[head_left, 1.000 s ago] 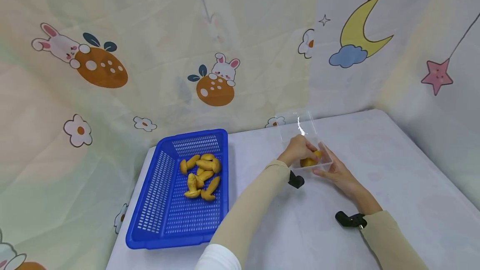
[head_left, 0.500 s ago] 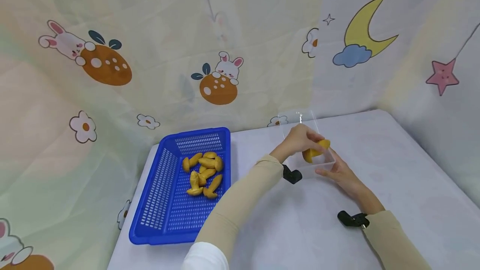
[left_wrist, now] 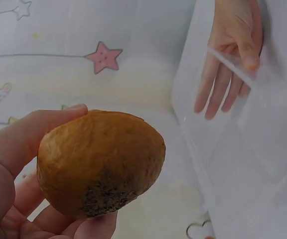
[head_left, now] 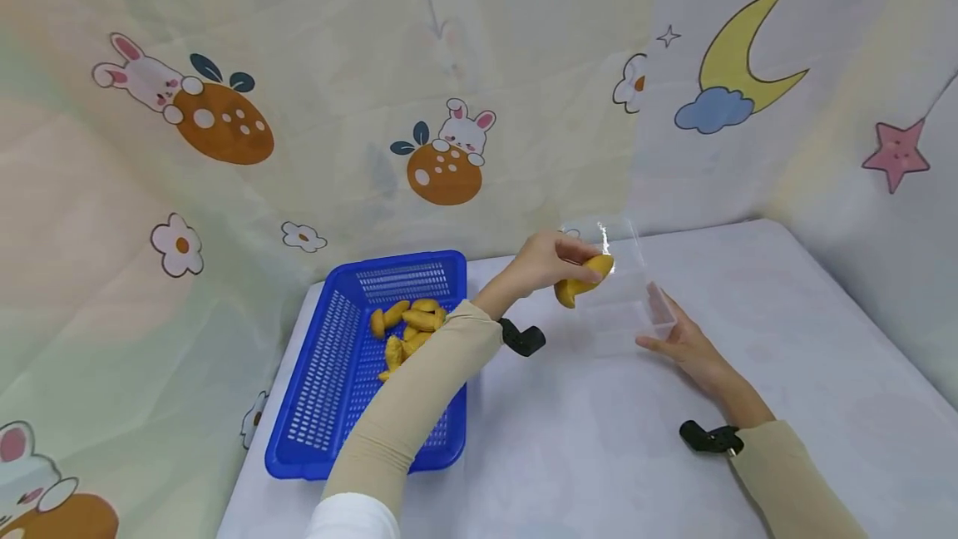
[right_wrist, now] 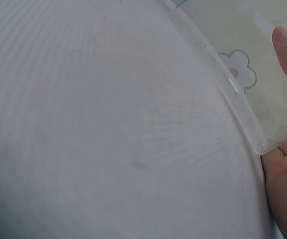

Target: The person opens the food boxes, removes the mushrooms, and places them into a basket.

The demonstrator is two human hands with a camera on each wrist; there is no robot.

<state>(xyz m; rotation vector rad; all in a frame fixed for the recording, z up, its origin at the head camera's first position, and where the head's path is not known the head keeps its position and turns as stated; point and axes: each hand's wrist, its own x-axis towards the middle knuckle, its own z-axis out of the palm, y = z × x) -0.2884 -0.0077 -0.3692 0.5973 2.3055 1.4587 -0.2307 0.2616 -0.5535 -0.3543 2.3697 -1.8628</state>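
Bread roll: a golden-brown roll (head_left: 582, 279), with a dark speckled patch on its underside in the left wrist view (left_wrist: 101, 162), is held in the air just left of the clear box, above the desk.
Left hand: the left hand (head_left: 550, 259) has its thumb and fingers curled round the roll, gripping it from above.
Clear box: a transparent plastic box (head_left: 624, 306) stands on the desk, its hinged lid tipped up behind it; nothing shows inside it.
Right hand: the right hand (head_left: 684, 343) rests against the box's near right corner, fingers straight and relaxed, touching its wall; the left wrist view shows those fingers (left_wrist: 218, 87) through the plastic.
Basket: a blue perforated basket (head_left: 329, 389) sits on the desk well left of the box, holding a heap of similar rolls (head_left: 407, 327), partly hidden by the left forearm.
Desk: a pale cloth-covered desk (head_left: 599, 456) carries everything.
Backdrop: a printed curtain with rabbits, moon and star hangs behind (head_left: 449, 148).
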